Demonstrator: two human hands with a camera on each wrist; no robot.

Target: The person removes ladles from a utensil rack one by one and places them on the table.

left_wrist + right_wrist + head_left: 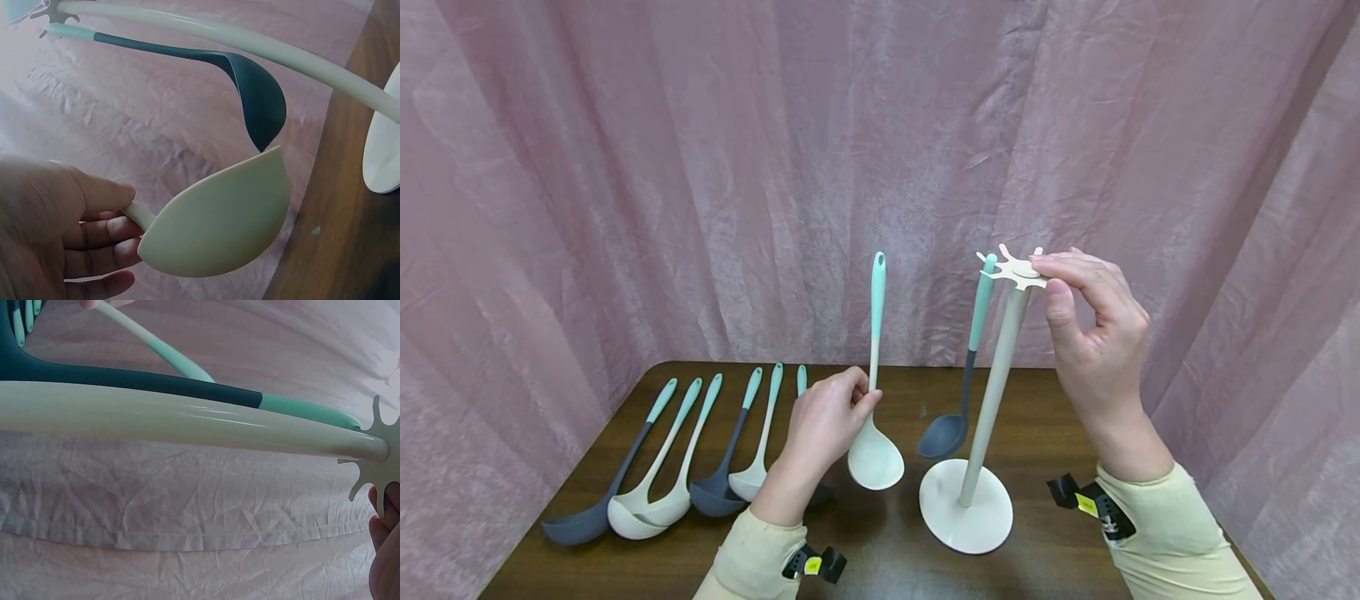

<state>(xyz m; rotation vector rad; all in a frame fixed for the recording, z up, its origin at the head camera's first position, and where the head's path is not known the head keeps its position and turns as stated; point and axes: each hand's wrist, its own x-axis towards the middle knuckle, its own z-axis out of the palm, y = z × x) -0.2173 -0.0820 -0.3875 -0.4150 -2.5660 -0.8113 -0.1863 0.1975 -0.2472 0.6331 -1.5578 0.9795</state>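
Note:
My left hand (827,421) pinches the lower shaft of a white ladle (876,464) with a mint handle, bowl down and handle end up. In the left wrist view, the thumb and fingers grip the shaft just by the bowl (219,219). On the right stands a white utensil stand (996,392) with a round base and a hooked top disc. My right hand (1097,325) holds the edge of that disc between thumb and fingers. From a hook on its left side hangs a dark blue-grey ladle (945,437) with a mint handle, between the white ladle and the pole.
Several more ladles, white ones (673,507) and dark ones (580,525), lie in a row on the left of the wooden table (895,567), handles pointing away. One is partly hidden behind my left arm. A pink curtain (820,167) hangs behind and at the sides.

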